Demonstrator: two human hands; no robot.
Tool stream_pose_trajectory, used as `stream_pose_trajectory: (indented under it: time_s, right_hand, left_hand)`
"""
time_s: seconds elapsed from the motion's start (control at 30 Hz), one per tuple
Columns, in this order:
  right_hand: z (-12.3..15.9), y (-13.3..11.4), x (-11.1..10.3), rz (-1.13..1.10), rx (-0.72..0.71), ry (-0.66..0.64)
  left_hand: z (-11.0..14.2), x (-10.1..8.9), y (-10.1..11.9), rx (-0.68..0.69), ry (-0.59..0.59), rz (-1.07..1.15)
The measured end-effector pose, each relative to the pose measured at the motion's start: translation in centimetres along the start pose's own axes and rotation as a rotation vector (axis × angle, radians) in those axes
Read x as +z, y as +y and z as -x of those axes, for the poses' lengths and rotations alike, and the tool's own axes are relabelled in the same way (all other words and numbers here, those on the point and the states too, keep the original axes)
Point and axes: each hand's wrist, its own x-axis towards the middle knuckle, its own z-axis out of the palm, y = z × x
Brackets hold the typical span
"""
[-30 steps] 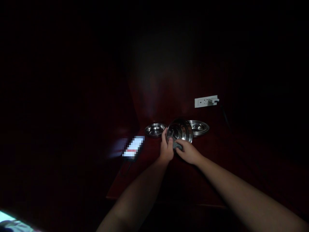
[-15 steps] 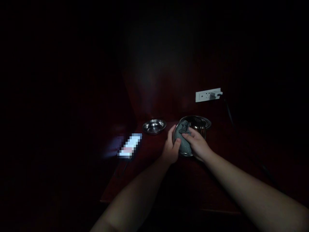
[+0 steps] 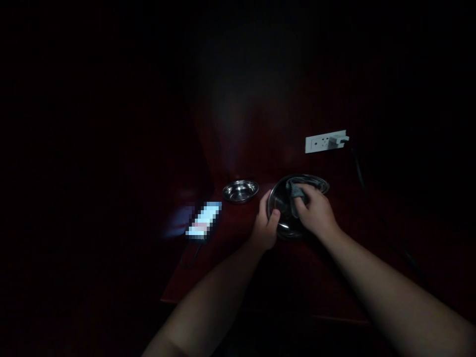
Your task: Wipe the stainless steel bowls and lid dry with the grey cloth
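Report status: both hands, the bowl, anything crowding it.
Left hand gripping tilted metal bowl at its rim. Right hand holding grey cloth inside it. Close behind: metal dish, partly hidden by the bowl.

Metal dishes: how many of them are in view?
3: the left dish on the table; the held dish in the left hand; the rear dish, partly hidden behind it. More may be stacked there.

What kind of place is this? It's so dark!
Probably a dim room indoors, maybe in a home, but much is too dark to tell. The clues are a wall socket with a plug in it, and a small metal bowl and lit screen on a reddish surface.
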Motion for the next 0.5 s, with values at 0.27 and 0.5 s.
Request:
stream_pose_trajectory:
  time_s: [0.27,0.5]
  right_hand:
    - [0.8,0.3,0.5,0.449,0.002,-0.248]
    - [1.2,0.1,0.9,0.51,0.007,-0.387]
  left_hand:
    - [0.0,-0.1,-0.5,-0.046,0.041,-0.001]
    - [0.0,-0.4,-0.4,-0.093,0.106,-0.012]
